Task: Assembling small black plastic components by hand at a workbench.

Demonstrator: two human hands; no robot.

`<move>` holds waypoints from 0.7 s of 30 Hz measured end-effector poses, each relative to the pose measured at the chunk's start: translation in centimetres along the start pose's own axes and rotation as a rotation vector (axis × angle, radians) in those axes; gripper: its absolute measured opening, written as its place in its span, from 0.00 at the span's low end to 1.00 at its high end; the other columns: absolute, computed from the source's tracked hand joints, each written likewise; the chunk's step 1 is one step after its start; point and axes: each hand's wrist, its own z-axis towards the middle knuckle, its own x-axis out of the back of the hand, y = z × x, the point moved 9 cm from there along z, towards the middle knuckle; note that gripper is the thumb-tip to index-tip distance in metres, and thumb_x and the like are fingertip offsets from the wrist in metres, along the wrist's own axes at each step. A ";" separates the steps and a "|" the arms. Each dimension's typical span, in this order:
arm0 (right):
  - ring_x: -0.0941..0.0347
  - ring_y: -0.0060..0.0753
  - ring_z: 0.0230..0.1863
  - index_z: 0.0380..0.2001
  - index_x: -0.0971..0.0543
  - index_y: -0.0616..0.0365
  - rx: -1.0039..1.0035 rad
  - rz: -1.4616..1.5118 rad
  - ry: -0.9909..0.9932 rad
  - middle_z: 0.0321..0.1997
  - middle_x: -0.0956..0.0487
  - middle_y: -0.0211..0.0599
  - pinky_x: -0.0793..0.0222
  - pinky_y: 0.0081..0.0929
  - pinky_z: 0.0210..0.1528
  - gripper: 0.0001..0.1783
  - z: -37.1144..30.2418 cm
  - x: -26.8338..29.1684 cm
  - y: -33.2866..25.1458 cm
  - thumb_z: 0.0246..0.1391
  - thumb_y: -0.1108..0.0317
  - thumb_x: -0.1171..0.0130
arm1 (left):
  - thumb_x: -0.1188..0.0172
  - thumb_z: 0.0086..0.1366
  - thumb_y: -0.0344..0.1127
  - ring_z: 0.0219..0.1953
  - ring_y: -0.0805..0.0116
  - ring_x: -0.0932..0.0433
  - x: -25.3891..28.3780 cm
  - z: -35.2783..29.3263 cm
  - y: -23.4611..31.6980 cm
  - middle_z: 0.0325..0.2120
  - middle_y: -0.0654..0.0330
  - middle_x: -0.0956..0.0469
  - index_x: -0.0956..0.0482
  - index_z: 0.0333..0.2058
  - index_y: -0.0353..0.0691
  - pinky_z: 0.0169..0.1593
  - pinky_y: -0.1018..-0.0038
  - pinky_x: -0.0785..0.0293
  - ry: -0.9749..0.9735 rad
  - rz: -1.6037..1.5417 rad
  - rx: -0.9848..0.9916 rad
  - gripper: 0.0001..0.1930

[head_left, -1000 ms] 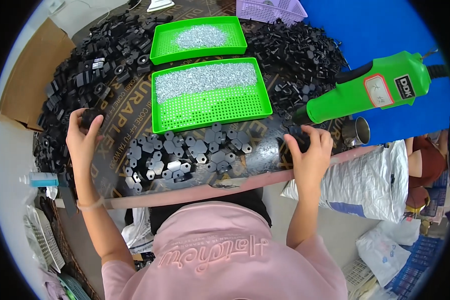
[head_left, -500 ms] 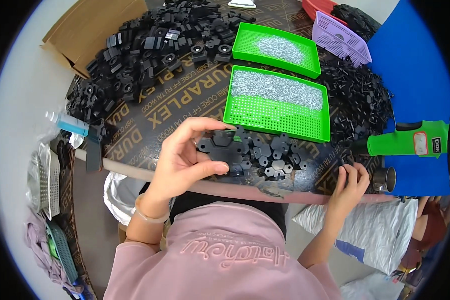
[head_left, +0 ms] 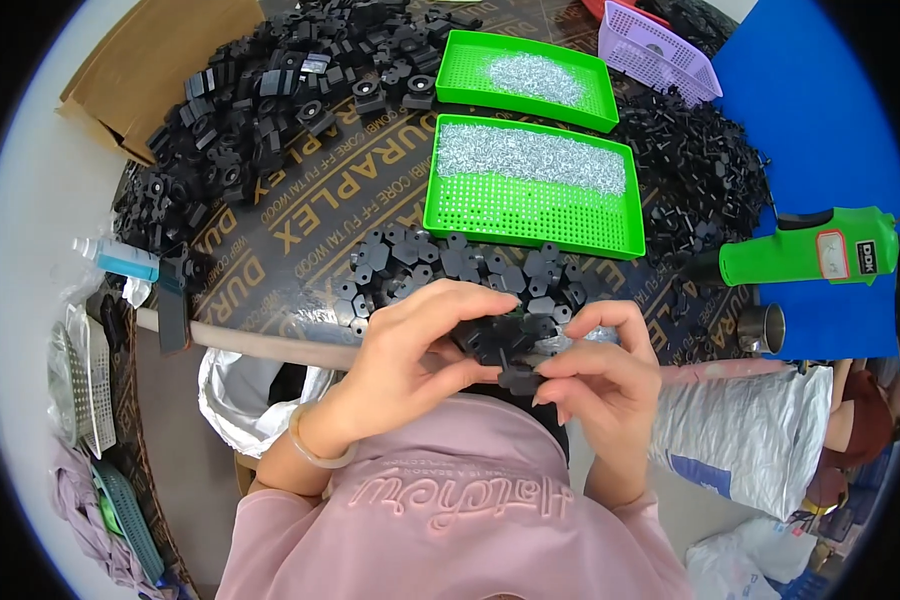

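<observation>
My left hand (head_left: 410,345) is closed around the edges of a black plastic part (head_left: 490,338), held up in front of my shirt at the table's near edge. My right hand (head_left: 610,385) meets it from the right, thumb and fingertips pinched at a small black plastic piece (head_left: 518,380). That piece touches or nearly touches the held part; the exact contact is hidden by fingers. Just beyond my hands lies a cluster of black hexagonal plastic parts (head_left: 405,245).
Two green perforated trays (head_left: 530,235) hold small silvery pieces. Black parts are heaped at far left (head_left: 270,110) and right (head_left: 705,175). A green power tool (head_left: 800,250) and a metal cup (head_left: 763,328) stand at right; a cardboard box (head_left: 145,75) and a blue bottle (head_left: 120,258) at left.
My right hand has left the table's right side and come over to the left hand, now with a small black piece. My left hand has brought its part lower and toward the right.
</observation>
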 end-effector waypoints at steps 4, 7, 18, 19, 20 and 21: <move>0.25 0.19 0.23 0.31 0.14 0.61 -0.069 0.082 -0.005 0.38 0.28 0.34 0.32 0.16 0.22 0.09 0.5 -1.0 0.2 0.43 0.75 0.25 | 0.44 0.47 0.13 0.48 0.62 0.20 -0.5 -0.4 0.3 0.49 0.51 0.22 0.23 0.54 0.34 0.40 0.76 0.16 -0.016 0.095 -0.056 0.31; 0.26 0.18 0.20 0.31 0.14 0.60 -0.021 0.066 -0.019 0.37 0.31 0.32 0.33 0.14 0.20 0.09 0.5 -1.1 -0.1 0.44 0.76 0.25 | 0.45 0.46 0.13 0.47 0.61 0.19 -0.7 -0.7 0.3 0.49 0.51 0.22 0.22 0.54 0.35 0.40 0.75 0.16 0.000 0.097 -0.069 0.32; 0.27 0.13 0.26 0.32 0.19 0.62 -0.093 0.046 0.060 0.35 0.27 0.31 0.33 0.12 0.23 0.18 -0.3 -0.6 0.7 0.38 0.72 0.20 | 0.26 0.51 0.27 0.48 0.60 0.19 -1.6 -1.7 0.9 0.50 0.47 0.22 0.20 0.53 0.39 0.40 0.74 0.16 -0.098 0.150 -0.032 0.28; 0.27 0.13 0.26 0.32 0.19 0.62 -0.092 0.044 0.061 0.35 0.27 0.31 0.33 0.12 0.23 0.18 -0.4 -0.7 0.9 0.38 0.72 0.20 | 0.26 0.51 0.27 0.48 0.60 0.19 -1.5 -1.6 1.3 0.50 0.47 0.22 0.20 0.53 0.39 0.40 0.74 0.16 -0.099 0.148 -0.034 0.28; 0.28 0.12 0.25 0.32 0.20 0.62 -0.076 0.024 0.073 0.35 0.26 0.31 0.34 0.11 0.23 0.19 -0.6 -0.7 1.2 0.38 0.72 0.20 | 0.26 0.51 0.27 0.48 0.60 0.19 -1.5 -1.6 1.5 0.51 0.48 0.22 0.20 0.54 0.38 0.41 0.73 0.16 -0.105 0.109 -0.002 0.28; 0.29 0.12 0.25 0.32 0.22 0.62 -0.060 0.004 0.085 0.34 0.26 0.30 0.36 0.11 0.22 0.20 -0.7 -0.6 1.2 0.37 0.72 0.20 | 0.26 0.51 0.26 0.49 0.60 0.19 -1.5 -1.5 1.4 0.51 0.48 0.22 0.21 0.54 0.37 0.43 0.73 0.16 -0.111 0.069 0.030 0.29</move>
